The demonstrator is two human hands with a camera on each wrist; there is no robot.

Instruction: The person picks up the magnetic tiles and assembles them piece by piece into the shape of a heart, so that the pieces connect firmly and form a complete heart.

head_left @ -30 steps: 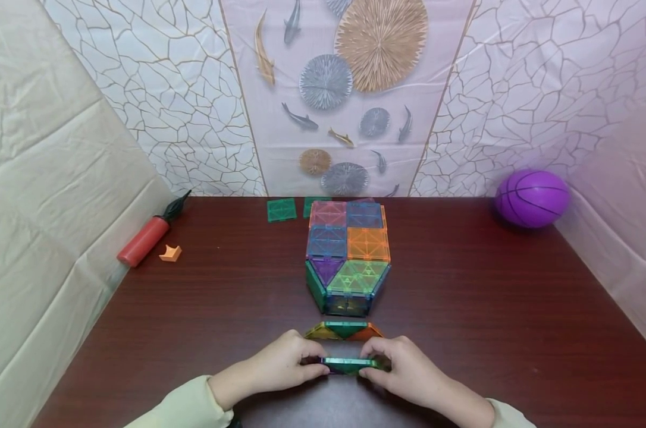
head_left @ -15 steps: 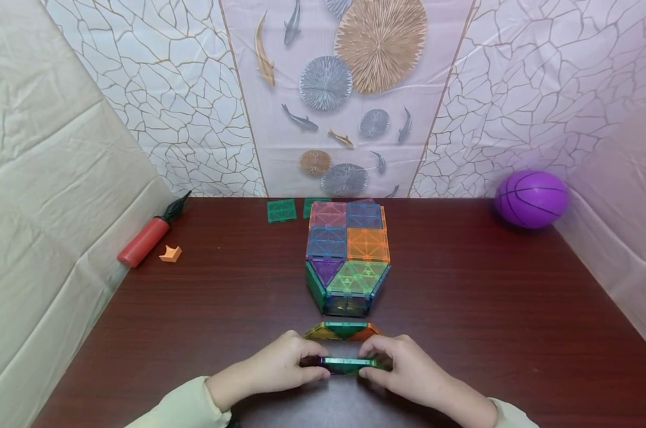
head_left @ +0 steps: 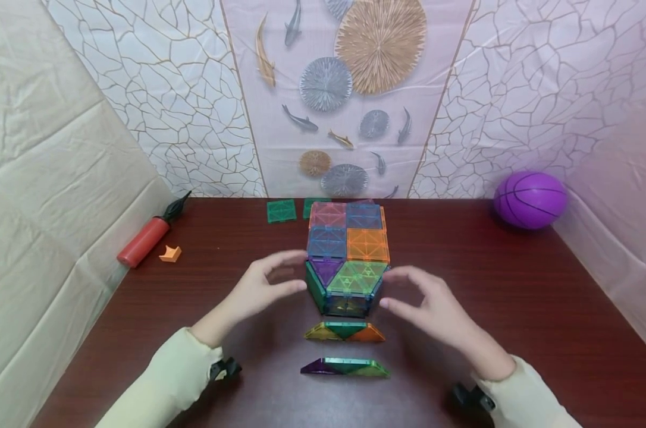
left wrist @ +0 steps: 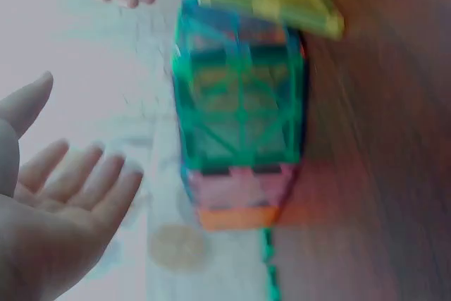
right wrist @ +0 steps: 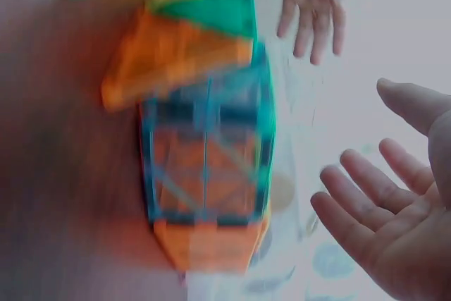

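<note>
A box-like structure of see-through magnetic tiles stands at the table's middle, topped in pink, blue, orange, purple and light green. My left hand is just left of its front part, thumb and fingers spread and holding nothing. On the other side my right hand is spread the same way, near the front right wall; contact cannot be made out. Nearer to me, a yellow, green and orange row of triangle tiles stands on edge. Closest is a similar purple and green row. Both wrist views are blurred.
Green square tiles lie behind the structure, by the patterned back wall. A red hand pump and a small orange piece lie at the left. A purple ball sits in the back right corner.
Both hands have let go of the nearest tile row, which stays standing. They have moved apart and forward, to either side of the tile structure.
</note>
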